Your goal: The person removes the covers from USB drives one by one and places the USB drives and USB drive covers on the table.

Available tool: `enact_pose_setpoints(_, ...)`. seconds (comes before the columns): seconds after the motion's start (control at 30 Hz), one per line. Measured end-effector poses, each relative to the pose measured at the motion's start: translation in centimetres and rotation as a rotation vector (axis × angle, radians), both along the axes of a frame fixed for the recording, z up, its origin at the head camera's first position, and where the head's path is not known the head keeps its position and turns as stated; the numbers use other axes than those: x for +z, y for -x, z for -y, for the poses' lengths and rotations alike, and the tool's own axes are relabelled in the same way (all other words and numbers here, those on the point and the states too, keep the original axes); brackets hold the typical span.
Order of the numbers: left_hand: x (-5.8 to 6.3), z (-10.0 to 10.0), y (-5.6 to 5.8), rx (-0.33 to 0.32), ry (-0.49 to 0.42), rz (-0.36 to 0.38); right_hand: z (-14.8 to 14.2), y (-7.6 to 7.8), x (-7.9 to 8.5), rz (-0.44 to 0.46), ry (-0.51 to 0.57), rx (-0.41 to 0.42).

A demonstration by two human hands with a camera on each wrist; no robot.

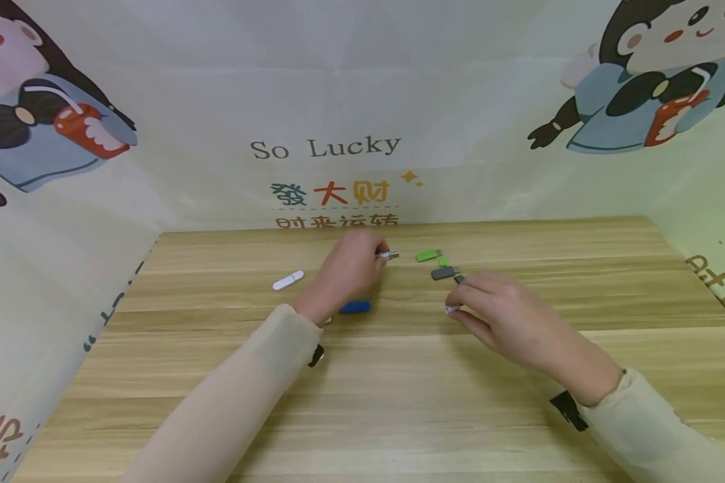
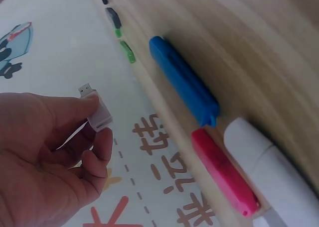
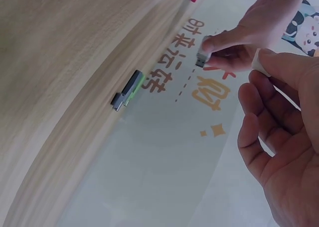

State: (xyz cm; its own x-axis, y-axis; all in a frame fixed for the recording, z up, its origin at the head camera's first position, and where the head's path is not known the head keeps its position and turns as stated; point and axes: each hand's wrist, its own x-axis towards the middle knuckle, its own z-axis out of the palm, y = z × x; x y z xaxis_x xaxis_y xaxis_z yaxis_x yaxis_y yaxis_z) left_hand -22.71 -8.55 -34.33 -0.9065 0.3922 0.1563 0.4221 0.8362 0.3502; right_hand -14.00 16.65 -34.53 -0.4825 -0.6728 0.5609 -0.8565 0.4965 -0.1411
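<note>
My left hand (image 1: 347, 272) pinches a white USB stick (image 2: 99, 111) between thumb and fingers, its metal plug bare and turned toward the right in the head view. Opposite it, my right hand (image 1: 510, 318) holds a small white cap (image 3: 258, 62) between thumb and fingertip. Stick and cap are apart from each other. Beyond my right fingertips lie a grey USB stick (image 1: 442, 273) with its plug bare and a dark cap (image 1: 459, 279) close to that plug. Just behind them are a green USB stick (image 1: 426, 256) and its green cap (image 1: 443, 262).
Near my left wrist lies a blue USB stick (image 1: 354, 306). A pink-red USB stick (image 2: 224, 170), mostly hidden in the head view, is beside it. Farther left, a capped white USB stick (image 1: 288, 280) lies on the wooden table (image 1: 362, 402). A printed cloth (image 1: 338, 100) stands along the back.
</note>
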Motion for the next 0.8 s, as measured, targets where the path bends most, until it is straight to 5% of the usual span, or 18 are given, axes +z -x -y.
enact_pose_setpoints(0.53, -1.2, -1.9, 2.8, 0.064, 0.071, 0.222, -0.4, -0.5, -0.1, -0.005, -0.003, 0.0)
enact_pose_setpoints(0.8, -1.5, -2.5, 3.5, 0.048, 0.132, 0.253, -0.6, -0.7, 0.0, -0.013, 0.006, 0.009)
